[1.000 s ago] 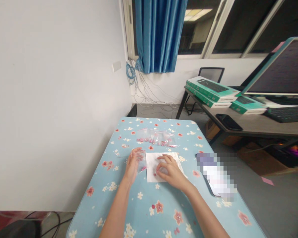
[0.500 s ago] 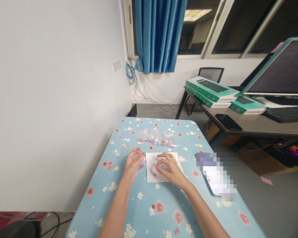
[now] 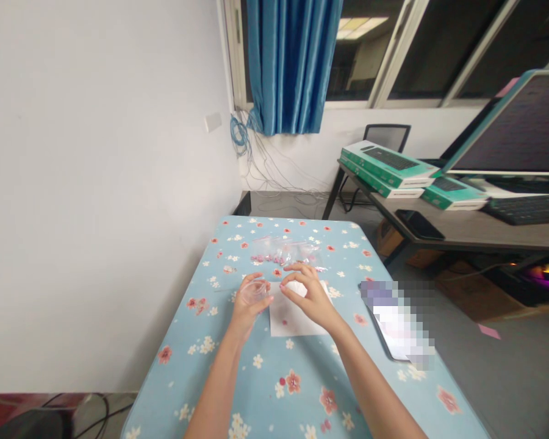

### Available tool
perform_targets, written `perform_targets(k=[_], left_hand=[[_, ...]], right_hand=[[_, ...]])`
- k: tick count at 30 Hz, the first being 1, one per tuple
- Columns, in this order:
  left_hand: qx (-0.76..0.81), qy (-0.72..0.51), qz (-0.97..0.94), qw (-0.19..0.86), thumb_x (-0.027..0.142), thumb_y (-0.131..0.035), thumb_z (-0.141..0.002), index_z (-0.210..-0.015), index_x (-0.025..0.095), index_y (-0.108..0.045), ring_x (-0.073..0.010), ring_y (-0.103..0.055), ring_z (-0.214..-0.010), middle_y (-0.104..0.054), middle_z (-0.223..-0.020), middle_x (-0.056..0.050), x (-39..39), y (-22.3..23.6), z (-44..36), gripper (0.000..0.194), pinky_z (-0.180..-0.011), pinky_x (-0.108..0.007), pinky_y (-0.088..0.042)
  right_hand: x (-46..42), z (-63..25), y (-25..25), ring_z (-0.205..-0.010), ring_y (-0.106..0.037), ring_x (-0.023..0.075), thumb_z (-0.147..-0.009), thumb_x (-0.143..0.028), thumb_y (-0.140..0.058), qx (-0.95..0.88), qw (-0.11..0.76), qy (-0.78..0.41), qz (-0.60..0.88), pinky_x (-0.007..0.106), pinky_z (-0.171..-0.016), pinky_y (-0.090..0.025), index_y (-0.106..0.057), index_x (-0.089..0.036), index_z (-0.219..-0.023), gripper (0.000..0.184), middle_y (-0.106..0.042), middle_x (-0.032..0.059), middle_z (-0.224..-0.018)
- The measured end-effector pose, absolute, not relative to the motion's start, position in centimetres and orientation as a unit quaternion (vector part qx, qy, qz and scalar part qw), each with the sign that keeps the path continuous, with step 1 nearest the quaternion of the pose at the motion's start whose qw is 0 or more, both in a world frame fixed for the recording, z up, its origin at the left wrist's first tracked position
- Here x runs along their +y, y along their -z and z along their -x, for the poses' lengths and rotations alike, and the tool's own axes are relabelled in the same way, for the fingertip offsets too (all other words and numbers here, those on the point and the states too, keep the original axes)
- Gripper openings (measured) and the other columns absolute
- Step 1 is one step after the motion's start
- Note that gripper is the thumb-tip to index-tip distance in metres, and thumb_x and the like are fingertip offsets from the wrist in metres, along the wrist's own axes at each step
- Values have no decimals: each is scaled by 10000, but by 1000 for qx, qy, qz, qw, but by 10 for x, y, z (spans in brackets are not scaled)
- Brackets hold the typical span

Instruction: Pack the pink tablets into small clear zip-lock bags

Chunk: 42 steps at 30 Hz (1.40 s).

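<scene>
My left hand [image 3: 249, 314] holds a clear plastic zip bag [image 3: 256, 291], its mouth spread into a round opening between thumb and fingers. My right hand [image 3: 308, 296] is just to the right of the bag, thumb and index finger pinched together; whatever is between them is too small to make out. Beneath the right hand lies a square of white paper [image 3: 293, 326], with a small pinkish-red bead [image 3: 284, 322] on it. Beyond both hands, several clear bags [image 3: 286, 249] holding pink beads lie in a row.
The flowered blue tablecloth [image 3: 201, 372] covers the table. A phone [image 3: 393, 332], partly pixelated, lies at the right. The white wall [image 3: 96, 183] borders the left side. On the desk to the right are keyboard boxes [image 3: 384, 167], a dark phone [image 3: 419, 224] and a monitor [image 3: 512, 128].
My right hand has moved up and left from over the paper towards the bag's mouth. My left hand has tilted the bag, so its round opening shows more.
</scene>
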<state>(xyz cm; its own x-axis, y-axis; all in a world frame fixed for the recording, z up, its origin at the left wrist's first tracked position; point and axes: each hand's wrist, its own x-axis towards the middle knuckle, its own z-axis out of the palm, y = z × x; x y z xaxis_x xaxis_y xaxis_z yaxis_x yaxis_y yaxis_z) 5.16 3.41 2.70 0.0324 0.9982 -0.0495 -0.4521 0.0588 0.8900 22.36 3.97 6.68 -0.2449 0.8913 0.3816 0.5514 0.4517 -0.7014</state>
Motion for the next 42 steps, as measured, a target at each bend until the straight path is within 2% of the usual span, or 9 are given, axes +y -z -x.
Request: perform_targets(k=[4, 6, 11, 19, 27, 29, 33, 38, 42], left_hand=[[376, -586, -387, 605, 122, -817, -529, -1034, 221, -598, -166, -612, -872, -662, -869, -7, 33, -27, -54, 559, -851, -279, -424], [370, -580, -398, 606, 107, -813, -531, -1047, 215, -598, -173, -608, -882, -662, -903, -18, 33, -26, -54, 569, -860, -284, -416], [352, -569, -390, 633, 82, -794, -536, -1078, 238, -575, -158, -598, -865, -644, -937, -6, 33, -24, -54, 605, -803, -263, -430], [340, -548, -376, 666, 55, -776, -545, -1084, 230, -563, -182, -589, -953, -633, -1019, -29, 32, -29, -55, 606, -814, -263, -438], [328, -553, -371, 670, 47, -769, -544, -1082, 220, -558, -119, -588, -775, -628, -931, 0, 33, -26, -54, 603, -669, -210, -438], [331, -553, -365, 672, 66, -777, -554, -1103, 222, -555, -123, -597, -781, -638, -934, -6, 33, -25, -52, 613, -665, -213, -442], [328, -573, -331, 674, 117, -772, -611, -1104, 214, -574, -126, -618, -810, -654, -955, -19, 36, -24, -48, 540, -787, -255, -458], [297, -603, -268, 690, 258, -725, -714, -1068, 190, -609, -137, -621, -830, -668, -929, -47, 41, -20, -46, 379, -796, -262, -464], [274, -596, -229, 719, 460, -628, -789, -1062, 170, -618, -138, -625, -770, -674, -905, -67, 42, -22, -45, 398, -765, -266, -483]], right_hand=[[46, -212, -78, -1142, -459, 261, -844, -339, -601, -762, 396, -223, 462, 478, -1000, -316, -660, -247, -831, 110, -588, 58, -1114], [48, -206, -83, -1146, -446, 257, -844, -331, -603, -770, 390, -221, 454, 461, -990, -330, -667, -245, -821, 110, -587, 57, -1115], [50, -195, -83, -1121, -444, 251, -843, -314, -604, -790, 365, -208, 447, 450, -976, -342, -668, -245, -836, 94, -588, 50, -1101], [50, -193, -76, -1092, -449, 245, -835, -287, -620, -799, 341, -210, 449, 427, -966, -347, -674, -233, -858, 80, -590, 52, -1093], [50, -194, -73, -1099, -457, 242, -836, -265, -615, -797, 359, -213, 436, 436, -965, -342, -677, -234, -875, 79, -589, 50, -1083], [49, -200, -72, -1106, -459, 241, -842, -272, -611, -789, 376, -208, 440, 443, -978, -334, -667, -238, -893, 84, -590, 50, -1091], [43, -220, -65, -1109, -470, 247, -858, -283, -585, -774, 385, -194, 464, 470, -999, -311, -647, -234, -900, 89, -594, 57, -1078], [22, -240, -50, -1135, -428, 263, -825, -286, -615, -797, 284, -198, 496, 458, -976, -342, -650, -242, -883, 80, -563, 58, -1145], [5, -243, -37, -1187, -377, 279, -788, -286, -657, -810, 209, -217, 504, 466, -997, -324, -658, -246, -882, 102, -539, 56, -1195]])
